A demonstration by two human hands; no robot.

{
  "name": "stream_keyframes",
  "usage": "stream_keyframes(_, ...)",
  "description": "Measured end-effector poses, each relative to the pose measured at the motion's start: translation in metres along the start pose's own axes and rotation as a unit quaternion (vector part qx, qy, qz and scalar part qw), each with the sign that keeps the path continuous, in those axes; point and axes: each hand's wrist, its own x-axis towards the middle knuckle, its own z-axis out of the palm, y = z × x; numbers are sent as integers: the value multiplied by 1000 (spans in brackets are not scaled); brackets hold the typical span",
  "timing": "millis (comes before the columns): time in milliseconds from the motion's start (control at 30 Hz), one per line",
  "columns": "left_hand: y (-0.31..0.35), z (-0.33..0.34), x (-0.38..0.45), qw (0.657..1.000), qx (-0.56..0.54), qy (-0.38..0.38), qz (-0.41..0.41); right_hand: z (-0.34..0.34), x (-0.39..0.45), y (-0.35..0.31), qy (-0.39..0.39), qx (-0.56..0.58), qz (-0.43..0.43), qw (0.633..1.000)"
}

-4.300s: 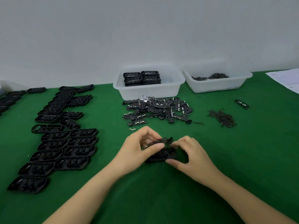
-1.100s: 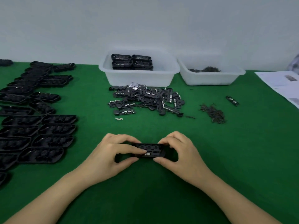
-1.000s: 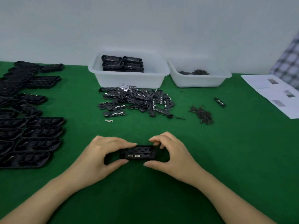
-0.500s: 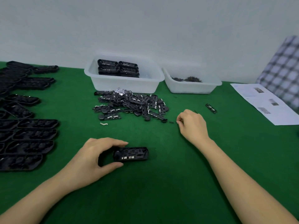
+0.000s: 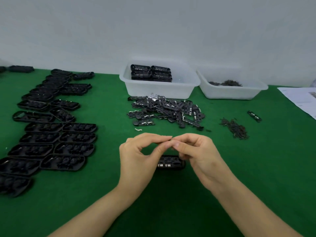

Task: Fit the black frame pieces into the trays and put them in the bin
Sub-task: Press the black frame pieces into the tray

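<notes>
In the head view, a green table (image 5: 256, 168) fills the lower part. Near the centre, the left hand (image 5: 140, 158) and the right hand (image 5: 200, 154) meet with the fingertips together, above a black tray (image 5: 172, 162) that lies flat on the table. Both hands have curled fingers and seem to pinch something very small between them; what it is I cannot tell. Neither hand touches the tray.

At 12 o'clock from the hands is a pile of black frame pieces (image 5: 164, 110), and behind it a white bin (image 5: 159, 89) with filled trays (image 5: 150, 72) stacked inside. A second white bin (image 5: 232, 93) stands at 1 o'clock, just beside the first. A heap of small dark pins (image 5: 235, 128) lies at 2 o'clock. Rows of empty trays (image 5: 51, 127) cover the table at 9 to 10 o'clock. Paper sheets (image 5: 302, 100) lie at the right edge.
</notes>
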Motion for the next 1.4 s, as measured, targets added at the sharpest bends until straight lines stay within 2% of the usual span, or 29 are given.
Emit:
stream_keyframes(167, 1, 4, -3, 990, -96, 28, -101, 11, -4, 5, 35, 86, 25, 995)
stream_keyframes(300, 1, 4, -4, 992, -72, 46, -92, 20, -4, 9, 73, 124, 33, 989)
stream_keyframes(433, 1, 3, -4, 996, -30, 43, -69, 15, 6, 10, 124, 132, -4, 983)
stream_keyframes(500, 0, 2, -4, 997, -26, 27, -74, -2, 17, 10, 190, 70, -48, 978)
stream_keyframes(533, -1, 2, -4, 996, -29, 18, -83, -16, 22, 11, 229, -15, -81, 970)
stream_keyframes(567, -2, 1, -4, 995, -36, 9, -94, -31, 28, 12, 265, -126, -116, 949)
stream_keyframes(600, -4, 1, -4, 993, -45, 3, -106, -47, 34, 13, 293, -245, -147, 912)
stream_keyframes(667, -6, 0, -3, 990, -64, -6, -128, -79, 43, 17, 324, -444, -180, 816)
stream_keyframes(733, -8, -1, -3, 987, -70, -18, -140, -105, 50, 23, 309, -588, -158, 730)
stream_keyframes(767, -9, -1, -3, 987, -64, -24, -142, -114, 53, 27, 295, -635, -140, 700)
stream_keyframes(800, -9, -2, -3, 988, -54, -30, -142, -120, 55, 30, 285, -663, -126, 681)
stream_keyframes(867, -10, -2, -3, 990, -23, -35, -134, -125, 57, 34, 278, -684, -111, 665)
stream_keyframes(967, -11, -1, -4, 992, 25, -38, -117, -125, 59, 36, 276, -690, -113, 659)
stream_keyframes(1100, -14, -1, -5, 992, 55, -43, -102, -130, 55, 36, 276, -679, -100, 673)
stream_keyframes(1200, -15, 0, -4, 991, 59, -51, -108, -127, 46, 32, 307, -643, -144, 687)
stream_keyframes(1267, -16, 1, -4, 989, 72, -65, -108, -115, 41, 26, 315, -576, -212, 724)
stream_keyframes(1300, -17, 2, -4, 988, 86, -74, -102, -105, 38, 23, 287, -535, -245, 756)
stream_keyframes(1367, -18, 3, -5, 985, 124, -95, -76, -81, 30, 19, 155, -461, -271, 830)
stream_keyframes(1400, -19, 4, -5, 983, 137, -105, -64, -70, 25, 18, 81, -448, -267, 849)
